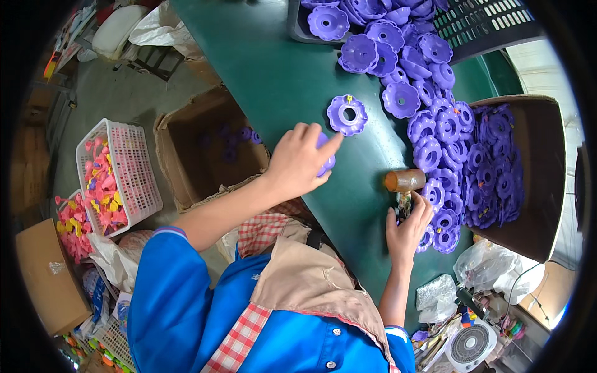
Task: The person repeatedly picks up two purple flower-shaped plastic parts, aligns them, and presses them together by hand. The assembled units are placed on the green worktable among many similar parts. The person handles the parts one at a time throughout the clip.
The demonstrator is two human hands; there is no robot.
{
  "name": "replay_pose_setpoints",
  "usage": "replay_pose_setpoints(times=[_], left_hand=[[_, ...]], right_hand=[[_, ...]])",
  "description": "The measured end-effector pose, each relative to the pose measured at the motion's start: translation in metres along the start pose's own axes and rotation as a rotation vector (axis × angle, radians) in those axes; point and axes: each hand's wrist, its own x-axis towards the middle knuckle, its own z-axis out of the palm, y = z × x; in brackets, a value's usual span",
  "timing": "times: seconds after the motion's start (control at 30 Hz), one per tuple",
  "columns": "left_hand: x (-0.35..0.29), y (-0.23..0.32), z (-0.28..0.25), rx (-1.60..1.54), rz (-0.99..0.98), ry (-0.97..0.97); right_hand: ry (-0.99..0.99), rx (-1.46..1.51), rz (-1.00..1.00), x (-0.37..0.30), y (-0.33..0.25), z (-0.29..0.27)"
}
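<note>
My left hand [300, 156] is over the near edge of the green table, its fingers curled down over a purple plastic flower-shaped piece [326, 163] that shows only in part. Just beyond it lies a purple flower-shaped ring [336, 117] with a small yellow part at its far rim. My right hand [410, 227] grips a mallet by its handle; the amber mallet head [404, 180] points away from me. Part of the handle is hidden by the fingers. Right beside the mallet runs a pile of purple flower rings [446, 127].
Purple flower-shaped cups [359, 53] spill from a black crate [491, 22] at the back. An open carton [538, 180] of purple rings stands right. Below the table's left edge are another carton [186, 155] and a white basket [140, 168] of pink and yellow parts.
</note>
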Motion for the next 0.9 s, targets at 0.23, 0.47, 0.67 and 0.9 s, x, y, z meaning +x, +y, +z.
replay_pose_setpoints(times=[0.23,0.47,0.67,0.9], left_hand=[[-0.013,-0.004,0.018,-0.17,0.067,0.291],[-0.025,-0.002,0.038,-0.096,-0.212,0.284],[-0.038,-0.005,0.043,-0.086,-0.196,0.309],[-0.066,-0.04,0.007,0.212,-0.322,0.597]], right_hand=[[-0.034,0.488,0.14,0.023,0.002,-0.009],[-0.088,0.779,-0.272,0.005,-0.078,-0.007],[-0.287,0.584,0.029,0.015,-0.066,0.019],[0.178,0.126,-0.164,0.023,-0.006,0.009]])
